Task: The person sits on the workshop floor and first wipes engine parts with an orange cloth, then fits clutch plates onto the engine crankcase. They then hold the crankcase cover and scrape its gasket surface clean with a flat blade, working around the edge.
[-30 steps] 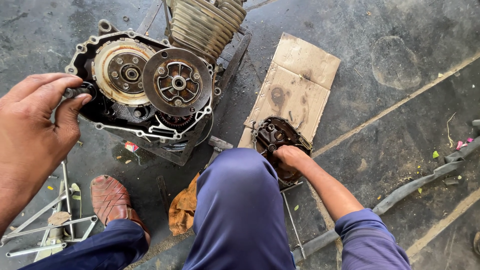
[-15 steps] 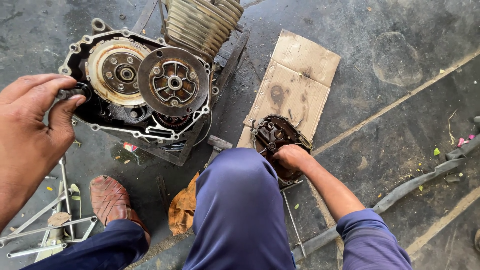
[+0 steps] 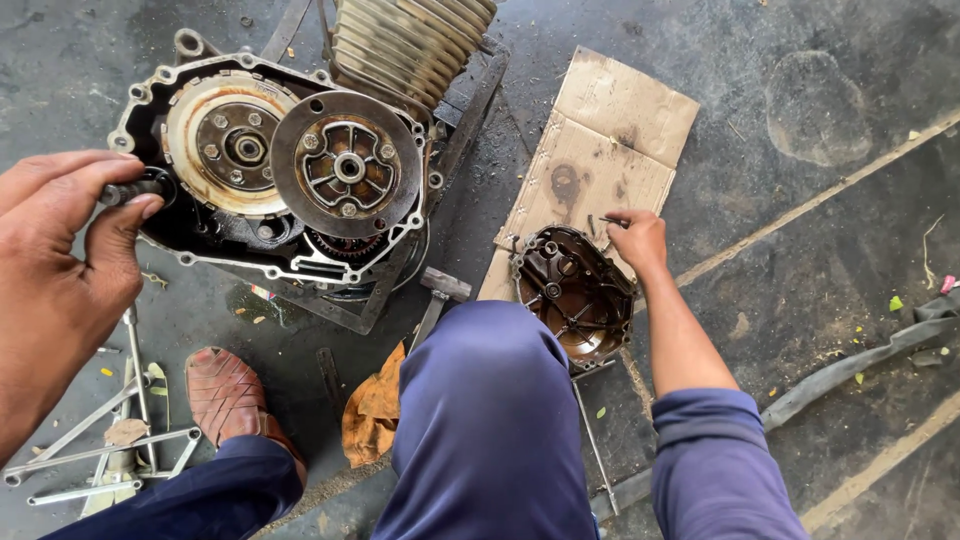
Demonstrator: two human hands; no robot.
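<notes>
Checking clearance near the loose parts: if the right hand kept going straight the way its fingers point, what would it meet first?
Probably the oil-stained cardboard: the right hand points up-left over it, beside the engine cover. Depth is unclear.

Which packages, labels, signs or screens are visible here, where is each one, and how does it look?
Flattened cardboard box: on the floor right of the engine, under the right hand and partly under the brown engine cover; tan, rectangular, folded flaps, dark oil stains.
No labels, signs or screens can be made out.
</notes>
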